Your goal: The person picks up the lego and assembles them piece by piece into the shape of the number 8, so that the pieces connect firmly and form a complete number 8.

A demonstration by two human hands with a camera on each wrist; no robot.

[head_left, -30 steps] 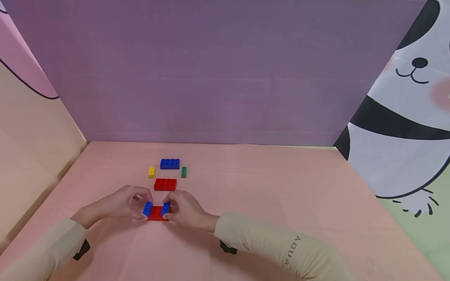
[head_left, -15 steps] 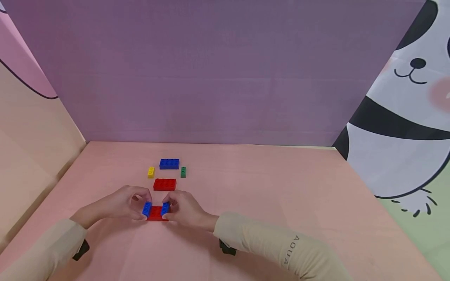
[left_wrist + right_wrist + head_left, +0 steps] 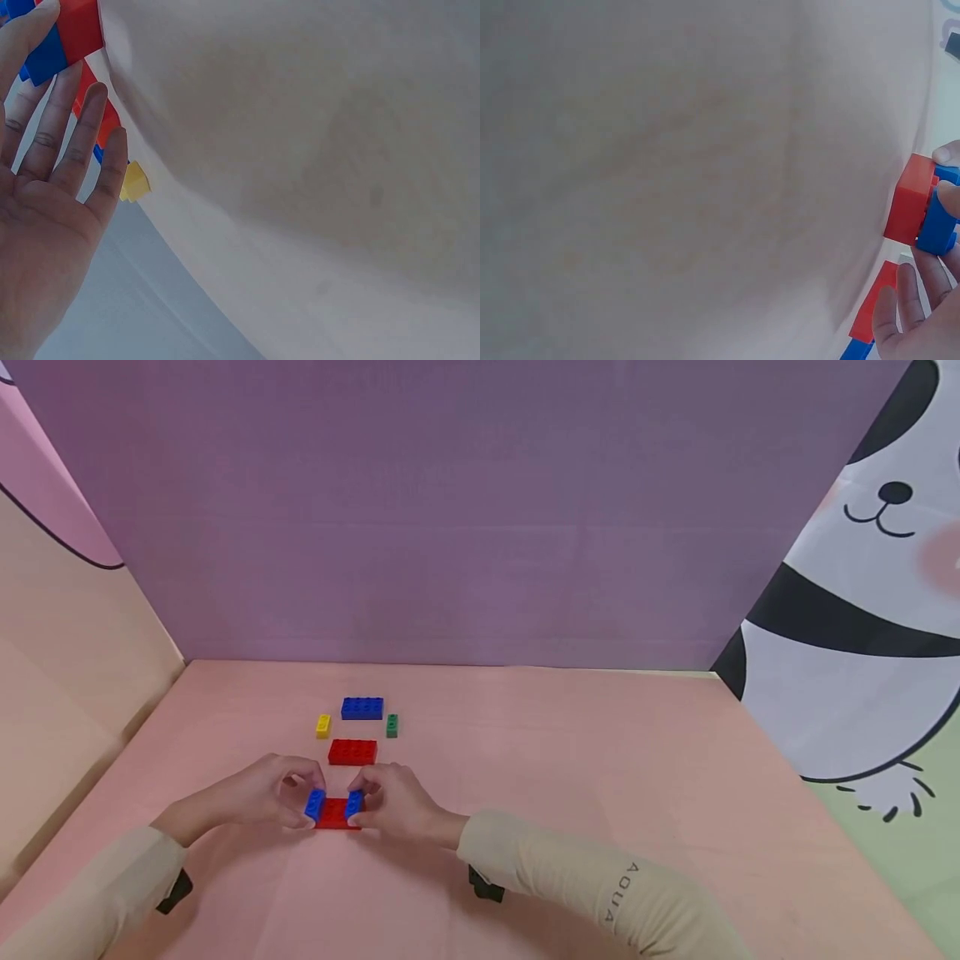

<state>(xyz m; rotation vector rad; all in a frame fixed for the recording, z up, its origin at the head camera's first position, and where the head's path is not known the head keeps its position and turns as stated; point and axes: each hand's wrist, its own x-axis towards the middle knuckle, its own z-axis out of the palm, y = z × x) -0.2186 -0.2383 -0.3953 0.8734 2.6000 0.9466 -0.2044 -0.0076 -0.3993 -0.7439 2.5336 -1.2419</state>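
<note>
A red brick (image 3: 335, 814) lies on the pink tabletop, with a small blue brick on top at each end. My left hand (image 3: 273, 791) pinches the left blue brick (image 3: 315, 805) between thumb and fingertips. On the other end, my right hand (image 3: 402, 806) grips the right blue brick (image 3: 354, 804) the same way. In the left wrist view, the thumb lies on the blue brick (image 3: 46, 57) beside the red end face, the other fingers stretched out. The right wrist view catches the red brick (image 3: 910, 199) with the blue one on its studs at the right edge.
Behind the hands lie a second red brick (image 3: 352, 752), a yellow brick (image 3: 323, 726), a green brick (image 3: 392, 726) and a larger blue brick (image 3: 362, 708). A purple backdrop (image 3: 465, 527) rises at the table's far edge. A panda-print wall (image 3: 862, 718) stands at the right.
</note>
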